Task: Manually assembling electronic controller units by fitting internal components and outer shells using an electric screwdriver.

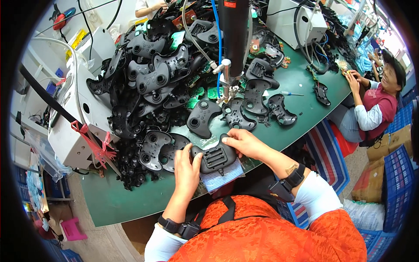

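Observation:
Between my two hands is a black game controller, its back with the open battery compartment turned up. My left hand grips the left end, thumb and fingers around it. The other end is held by my right hand, thumb on top near the upper edge. Beneath it, at the table's front edge, lies a blue-and-white cloth-like pad. Just beyond my hands are a controller shell and an opened controller shell. More shells lie left of my left hand.
A large heap of controllers covers the left and back of the green table. A black vertical post with a metal fitting and hoses stands ahead. White boxes flank the heap. On the right sits a co-worker, with loose parts nearby.

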A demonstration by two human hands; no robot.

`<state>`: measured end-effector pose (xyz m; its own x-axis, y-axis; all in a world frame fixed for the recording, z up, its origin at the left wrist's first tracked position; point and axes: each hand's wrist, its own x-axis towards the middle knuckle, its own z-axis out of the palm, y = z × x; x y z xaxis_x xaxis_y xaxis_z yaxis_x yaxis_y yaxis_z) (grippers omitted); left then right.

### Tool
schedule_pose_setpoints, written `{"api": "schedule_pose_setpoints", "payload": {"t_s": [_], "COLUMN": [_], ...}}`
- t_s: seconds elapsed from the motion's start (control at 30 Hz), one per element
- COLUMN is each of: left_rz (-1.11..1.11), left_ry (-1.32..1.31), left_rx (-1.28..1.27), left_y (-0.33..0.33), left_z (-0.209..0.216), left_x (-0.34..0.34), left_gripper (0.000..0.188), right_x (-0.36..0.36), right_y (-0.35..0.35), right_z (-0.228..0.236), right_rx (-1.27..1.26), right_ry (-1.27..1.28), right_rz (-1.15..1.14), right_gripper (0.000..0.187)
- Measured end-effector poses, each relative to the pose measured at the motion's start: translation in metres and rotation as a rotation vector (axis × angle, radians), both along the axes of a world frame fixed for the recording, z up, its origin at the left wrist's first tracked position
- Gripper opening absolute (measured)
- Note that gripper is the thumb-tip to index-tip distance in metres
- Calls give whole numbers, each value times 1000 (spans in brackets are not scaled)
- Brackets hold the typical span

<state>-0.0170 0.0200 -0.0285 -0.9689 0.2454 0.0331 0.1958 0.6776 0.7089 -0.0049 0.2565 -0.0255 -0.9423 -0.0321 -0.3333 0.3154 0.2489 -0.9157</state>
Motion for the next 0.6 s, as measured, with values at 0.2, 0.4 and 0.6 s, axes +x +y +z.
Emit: {"api": "schedule_pose_setpoints", "payload": {"t_s": [0.2,0.4,0.6], "left_rz": [-443,-392,-405], "left_ry": [457,382,382], "left_rx": [-81,-175,-127], "left_y": [20,14,19], "left_z": [5,-2,-3], "left_x": [13,13,10], "left_gripper": [59,66,64], "right_x": [-1,-19,-9], "right_y": [7,-5,-4], "right_z": [-7,-38,-25], "right_rx": [94,368,231], "right_ry": [59,351,334], "right_rz": [-33,102,-1], "right_gripper": [41,44,38]}}
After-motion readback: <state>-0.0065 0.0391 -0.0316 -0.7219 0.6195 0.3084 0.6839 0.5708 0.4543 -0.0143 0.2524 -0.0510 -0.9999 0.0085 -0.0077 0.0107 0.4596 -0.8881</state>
